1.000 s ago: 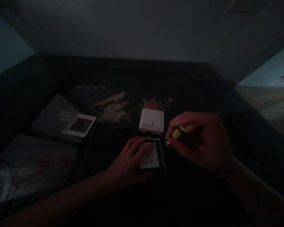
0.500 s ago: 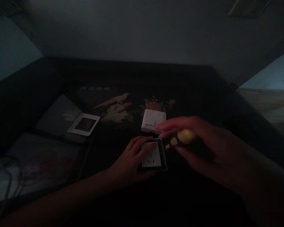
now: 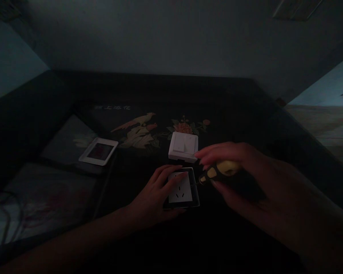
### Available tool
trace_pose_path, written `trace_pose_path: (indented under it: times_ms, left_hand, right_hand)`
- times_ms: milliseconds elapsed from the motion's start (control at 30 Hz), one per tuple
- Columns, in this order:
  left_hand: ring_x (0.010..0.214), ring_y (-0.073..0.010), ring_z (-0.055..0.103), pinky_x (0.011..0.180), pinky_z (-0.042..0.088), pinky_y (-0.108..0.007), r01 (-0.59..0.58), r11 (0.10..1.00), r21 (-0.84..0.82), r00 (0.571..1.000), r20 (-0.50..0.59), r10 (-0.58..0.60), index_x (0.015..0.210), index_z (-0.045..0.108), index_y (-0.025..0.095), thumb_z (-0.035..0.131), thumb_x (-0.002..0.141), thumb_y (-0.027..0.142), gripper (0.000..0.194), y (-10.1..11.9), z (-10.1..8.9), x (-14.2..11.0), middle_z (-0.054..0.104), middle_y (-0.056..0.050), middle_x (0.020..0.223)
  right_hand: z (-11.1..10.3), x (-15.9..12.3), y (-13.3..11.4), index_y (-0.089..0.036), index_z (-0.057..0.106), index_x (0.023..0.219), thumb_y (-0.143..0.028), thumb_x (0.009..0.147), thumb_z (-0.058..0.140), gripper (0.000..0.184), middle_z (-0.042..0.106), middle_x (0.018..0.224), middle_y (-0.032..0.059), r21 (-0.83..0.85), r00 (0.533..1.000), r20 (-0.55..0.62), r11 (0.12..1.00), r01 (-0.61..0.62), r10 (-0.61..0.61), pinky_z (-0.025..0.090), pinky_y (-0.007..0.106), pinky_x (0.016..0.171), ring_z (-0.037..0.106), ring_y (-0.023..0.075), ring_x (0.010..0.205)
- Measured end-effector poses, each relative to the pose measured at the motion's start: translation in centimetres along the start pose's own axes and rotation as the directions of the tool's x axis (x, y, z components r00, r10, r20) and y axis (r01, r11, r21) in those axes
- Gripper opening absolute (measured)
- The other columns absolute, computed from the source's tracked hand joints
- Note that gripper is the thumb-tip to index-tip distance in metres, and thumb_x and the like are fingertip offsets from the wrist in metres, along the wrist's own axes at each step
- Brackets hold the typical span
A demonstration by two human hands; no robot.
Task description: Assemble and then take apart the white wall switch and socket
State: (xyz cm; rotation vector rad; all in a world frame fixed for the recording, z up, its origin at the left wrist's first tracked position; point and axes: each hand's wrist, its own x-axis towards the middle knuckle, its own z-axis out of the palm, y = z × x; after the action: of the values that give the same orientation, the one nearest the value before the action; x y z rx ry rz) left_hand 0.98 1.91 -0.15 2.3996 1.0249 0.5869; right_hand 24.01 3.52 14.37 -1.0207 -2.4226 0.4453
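My left hand (image 3: 157,190) grips a wall socket (image 3: 185,192) with a white face and a dark surround, its fingers over the top and left side. In my right hand (image 3: 251,179) is a screwdriver (image 3: 217,172) with a yellow and black handle. Its thin shaft points left and meets the socket's right edge; the tip is too dark to make out. Just beyond the socket lies a white wall switch (image 3: 183,146), close to my right fingertips.
A white cover frame (image 3: 83,155) lies on the dark table (image 3: 137,160), left of the switch. Cables (image 3: 7,217) run along the left edge. The tabletop bears a printed bird (image 3: 138,120) and flowers. A grey wall (image 3: 148,34) rises behind.
My right fingers have drawn back a little from the switch, showing more of it. The screwdriver has turned slightly in my hand. The view has shifted a little; my left hand keeps its grip.
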Motion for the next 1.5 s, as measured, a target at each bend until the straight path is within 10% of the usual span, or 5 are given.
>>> trace_pose_path:
  times_ms: [667,900,1067,1500]
  left_hand:
    - [0.14,-0.04,0.029,0.111,0.04,-0.064,0.003,1.0,0.018,1.0,0.008,-0.004,0.154,0.02,0.029,0.074,0.083,0.04,0.089,-0.1,0.2,-0.2,0.033,-0.015,0.153]
    - [0.14,-0.0399,0.029,0.11,0.04,-0.065,0.007,1.0,0.022,1.0,-0.008,-0.007,0.154,0.02,0.027,0.074,0.083,0.036,0.09,-0.2,0.2,-0.3,0.034,-0.016,0.154]
    - [0.14,-0.0401,0.03,0.11,0.04,-0.066,0.005,1.0,0.014,1.0,0.006,-0.005,0.153,0.02,0.029,0.075,0.082,0.037,0.089,-0.1,0.1,-0.1,0.033,-0.016,0.154]
    - [0.143,-0.0387,0.03,0.111,0.037,-0.066,0.027,0.999,-0.032,0.999,0.022,-0.027,0.153,0.02,0.031,0.075,0.082,0.039,0.09,-0.4,0.3,-0.2,0.032,-0.016,0.155]
  right_hand:
    - [0.9,0.8,-0.1,-0.021,0.059,0.122,-0.021,0.096,0.056,0.026,0.067,0.11,0.0054,-0.154,0.988,-0.114,0.984,0.087,-0.105,0.059,0.027,0.084,0.068,0.0187,0.099]
    - [0.4,0.5,-0.2,-0.024,0.047,0.139,-0.008,0.092,0.05,0.05,0.064,0.129,0.003,-0.049,0.993,0.007,0.992,0.116,-0.115,0.053,0.026,0.1,0.064,0.016,0.116]
    - [1.4,0.8,0.4,-0.022,0.054,0.13,-0.019,0.094,0.057,0.036,0.07,0.107,0.0077,-0.241,0.988,-0.087,0.965,0.1,-0.124,0.06,0.035,0.075,0.07,0.0233,0.093]
    - [-0.8,0.9,2.0,-0.027,0.056,0.118,-0.021,0.082,0.072,0.04,0.071,0.098,-0.0014,0.235,0.987,-0.091,0.966,-0.106,0.131,0.056,0.025,0.076,0.071,0.0165,0.087]
